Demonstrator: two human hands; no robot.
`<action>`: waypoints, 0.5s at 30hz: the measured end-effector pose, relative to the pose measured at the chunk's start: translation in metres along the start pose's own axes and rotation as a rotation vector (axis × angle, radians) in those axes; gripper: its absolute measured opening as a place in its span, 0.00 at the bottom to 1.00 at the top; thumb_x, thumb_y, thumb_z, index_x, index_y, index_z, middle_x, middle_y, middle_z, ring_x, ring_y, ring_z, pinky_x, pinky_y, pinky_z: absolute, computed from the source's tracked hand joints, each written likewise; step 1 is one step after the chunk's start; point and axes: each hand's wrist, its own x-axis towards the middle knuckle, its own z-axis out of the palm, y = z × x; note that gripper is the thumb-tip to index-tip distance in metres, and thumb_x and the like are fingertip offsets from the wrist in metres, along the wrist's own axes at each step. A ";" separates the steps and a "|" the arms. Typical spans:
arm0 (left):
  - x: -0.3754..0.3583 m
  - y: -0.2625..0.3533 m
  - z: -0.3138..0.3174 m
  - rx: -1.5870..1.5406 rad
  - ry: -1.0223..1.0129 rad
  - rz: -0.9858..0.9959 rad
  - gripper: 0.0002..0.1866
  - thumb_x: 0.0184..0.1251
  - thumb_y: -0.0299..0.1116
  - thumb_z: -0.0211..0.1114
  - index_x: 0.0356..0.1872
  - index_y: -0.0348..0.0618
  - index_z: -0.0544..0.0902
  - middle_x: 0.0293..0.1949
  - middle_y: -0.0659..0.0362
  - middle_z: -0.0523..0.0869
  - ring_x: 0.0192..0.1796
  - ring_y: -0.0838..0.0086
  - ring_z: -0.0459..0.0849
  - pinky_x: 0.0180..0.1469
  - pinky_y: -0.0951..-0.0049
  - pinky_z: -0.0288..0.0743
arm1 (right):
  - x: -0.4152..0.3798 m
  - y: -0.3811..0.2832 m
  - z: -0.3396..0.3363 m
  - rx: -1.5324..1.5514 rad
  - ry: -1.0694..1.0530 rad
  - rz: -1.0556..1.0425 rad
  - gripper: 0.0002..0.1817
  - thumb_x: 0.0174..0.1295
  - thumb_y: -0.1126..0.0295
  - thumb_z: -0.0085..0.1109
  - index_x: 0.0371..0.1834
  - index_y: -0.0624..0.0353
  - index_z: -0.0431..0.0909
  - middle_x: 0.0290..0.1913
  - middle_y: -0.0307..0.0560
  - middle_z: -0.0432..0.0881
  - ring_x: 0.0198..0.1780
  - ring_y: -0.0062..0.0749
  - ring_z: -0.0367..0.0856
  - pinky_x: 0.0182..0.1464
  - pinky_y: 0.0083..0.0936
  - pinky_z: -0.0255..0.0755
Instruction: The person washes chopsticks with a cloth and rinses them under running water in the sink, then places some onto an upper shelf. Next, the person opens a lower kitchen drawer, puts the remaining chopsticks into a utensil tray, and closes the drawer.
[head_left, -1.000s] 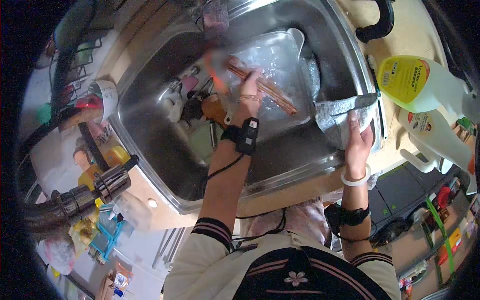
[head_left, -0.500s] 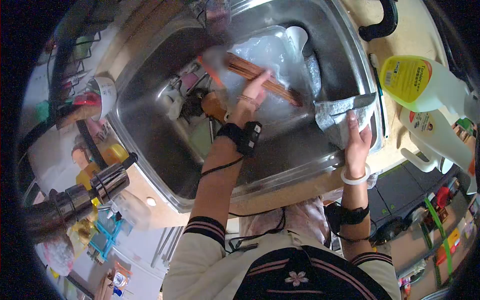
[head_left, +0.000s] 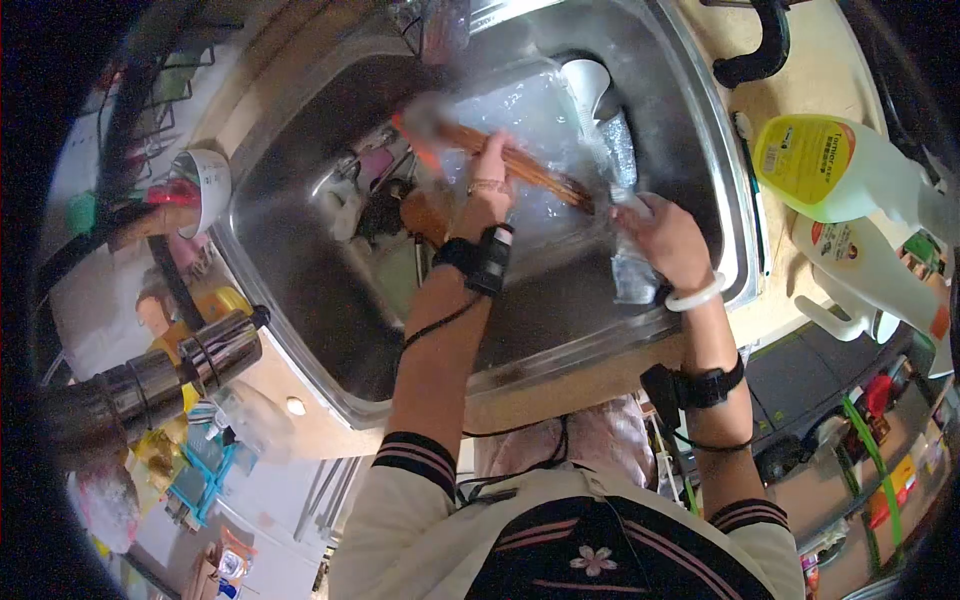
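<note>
My left hand is closed around a bundle of brown chopsticks, held slantwise over a clear basin of cloudy water in the sink. My right hand is closed on a silvery-grey cloth, which hangs from its fingers near the lower right tips of the chopsticks. A white ladle leans at the basin's right corner, with another silvery piece beside it. The chopsticks' upper left ends are blurred.
The metal sink holds several dishes and utensils left of the basin. Cleaner bottles stand on the right counter beside a toothbrush. A black curved handle is at the upper right. A white cup sits at the left.
My right hand has moved left with the cloth, from the sink's right rim to the chopsticks' tips. My left hand has shifted slightly left and up along the bundle.
</note>
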 end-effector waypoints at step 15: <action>-0.004 0.019 -0.012 -0.165 -0.032 0.006 0.14 0.53 0.39 0.61 0.32 0.41 0.71 0.26 0.58 0.77 0.26 0.68 0.77 0.32 0.65 0.73 | 0.037 -0.018 -0.001 0.979 0.117 0.155 0.21 0.48 0.66 0.61 0.44 0.67 0.72 0.32 0.43 0.80 0.34 0.23 0.76 0.39 0.19 0.68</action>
